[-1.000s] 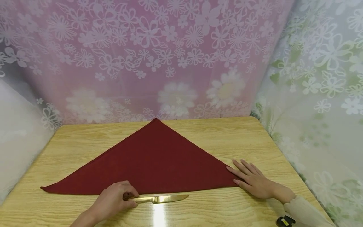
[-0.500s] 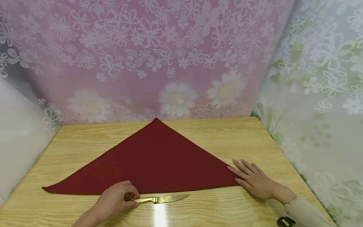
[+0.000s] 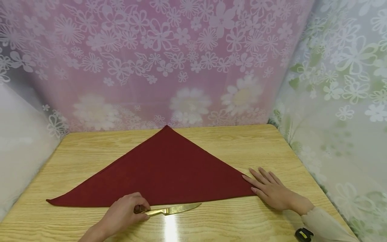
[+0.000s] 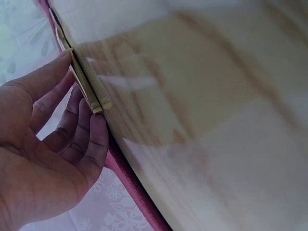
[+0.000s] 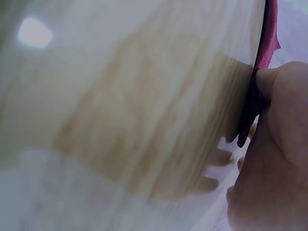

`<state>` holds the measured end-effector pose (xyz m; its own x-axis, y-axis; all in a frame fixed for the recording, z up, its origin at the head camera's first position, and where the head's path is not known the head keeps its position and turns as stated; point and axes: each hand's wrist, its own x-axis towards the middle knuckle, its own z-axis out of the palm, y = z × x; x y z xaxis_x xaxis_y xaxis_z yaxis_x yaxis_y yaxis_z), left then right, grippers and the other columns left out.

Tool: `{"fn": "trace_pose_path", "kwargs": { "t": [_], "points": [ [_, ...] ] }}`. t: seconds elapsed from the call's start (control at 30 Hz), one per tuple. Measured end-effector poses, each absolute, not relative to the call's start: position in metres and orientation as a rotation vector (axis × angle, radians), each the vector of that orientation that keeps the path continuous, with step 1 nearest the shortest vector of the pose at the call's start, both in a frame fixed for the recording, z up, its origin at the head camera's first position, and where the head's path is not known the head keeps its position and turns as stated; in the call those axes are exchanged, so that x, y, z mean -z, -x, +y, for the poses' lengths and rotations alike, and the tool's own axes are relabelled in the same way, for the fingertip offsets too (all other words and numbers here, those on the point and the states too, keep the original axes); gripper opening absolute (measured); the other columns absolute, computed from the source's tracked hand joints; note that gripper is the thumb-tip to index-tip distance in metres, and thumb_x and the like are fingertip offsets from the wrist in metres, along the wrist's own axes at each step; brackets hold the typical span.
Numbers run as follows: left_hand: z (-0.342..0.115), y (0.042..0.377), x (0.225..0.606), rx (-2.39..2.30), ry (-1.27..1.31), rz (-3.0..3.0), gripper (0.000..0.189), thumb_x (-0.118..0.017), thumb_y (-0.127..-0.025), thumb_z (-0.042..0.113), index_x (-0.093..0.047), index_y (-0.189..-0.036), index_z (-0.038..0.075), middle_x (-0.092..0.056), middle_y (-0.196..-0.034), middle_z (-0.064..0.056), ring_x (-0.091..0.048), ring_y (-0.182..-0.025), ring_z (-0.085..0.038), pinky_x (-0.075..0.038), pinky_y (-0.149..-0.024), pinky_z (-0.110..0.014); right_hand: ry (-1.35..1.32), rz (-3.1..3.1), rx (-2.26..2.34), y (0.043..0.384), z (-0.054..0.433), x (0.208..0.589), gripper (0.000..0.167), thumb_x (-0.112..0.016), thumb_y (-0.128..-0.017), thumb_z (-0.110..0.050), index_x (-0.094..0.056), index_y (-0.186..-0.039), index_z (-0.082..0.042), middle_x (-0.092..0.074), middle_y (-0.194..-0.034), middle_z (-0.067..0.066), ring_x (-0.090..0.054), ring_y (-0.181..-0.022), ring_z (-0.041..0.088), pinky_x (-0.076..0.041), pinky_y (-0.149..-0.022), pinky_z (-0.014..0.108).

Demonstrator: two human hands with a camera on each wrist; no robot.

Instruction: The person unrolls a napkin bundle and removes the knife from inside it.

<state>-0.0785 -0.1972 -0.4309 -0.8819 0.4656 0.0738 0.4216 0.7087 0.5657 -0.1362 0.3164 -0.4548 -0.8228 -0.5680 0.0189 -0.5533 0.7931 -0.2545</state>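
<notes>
A dark red cloth [image 3: 166,171] lies on the wooden table as a flat triangle, its peak toward the back wall. Along its near edge is a gold table knife [image 3: 181,208], blade pointing right. My left hand [image 3: 124,211] pinches the knife's handle between thumb and fingers; the left wrist view shows the fingertips on the gold handle [image 4: 86,89] beside the cloth's edge [image 4: 130,187]. My right hand [image 3: 275,191] rests with spread fingers on the cloth's right corner, thumb and index finger touching it. In the right wrist view the thumb presses the red fabric [image 5: 262,62].
The table [image 3: 242,222] has a glossy wood-grain top with a bright reflection near the knife. A pink floral curtain [image 3: 193,67] stands at the back, and a pale floral one [image 3: 338,117] at the right. A black device [image 3: 303,234] is at the right wrist.
The knife's blade has tilted slightly, its tip shifting up toward the cloth's near edge. Both hands have stayed nearly where they were; the cloth's right corner has shifted up very slightly.
</notes>
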Motion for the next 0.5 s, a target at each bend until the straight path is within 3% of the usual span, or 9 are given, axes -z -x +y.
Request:
{"fn": "trace_pose_path", "kwargs": {
  "t": [0.2,0.5],
  "points": [
    [-0.201,0.080,0.429,-0.954,-0.748,2.771,0.015,-0.081,-0.076,0.024,-0.071,-0.087,0.026,-0.054,-0.081,0.018,-0.053,-0.071,0.001,-0.047,-0.058,-0.021,1.001,2.918,0.476,0.136,0.314,0.451,0.046,-0.045,-0.103,-0.022,-0.039,-0.148,-0.021,-0.028,-0.152,0.018,-0.023,-0.132,0.054,-0.020,-0.096,0.072],
    [-0.222,0.087,0.418,-1.184,-0.804,2.580,0.018,-0.074,-0.084,0.035,-0.070,-0.097,0.023,-0.061,-0.092,0.010,-0.057,-0.079,-0.005,-0.051,-0.067,-0.024,0.970,2.872,0.451,0.138,0.313,0.443,0.047,-0.046,-0.103,-0.028,-0.039,-0.148,-0.020,-0.028,-0.151,0.020,-0.022,-0.132,0.054,-0.021,-0.098,0.069]
  ]
}}
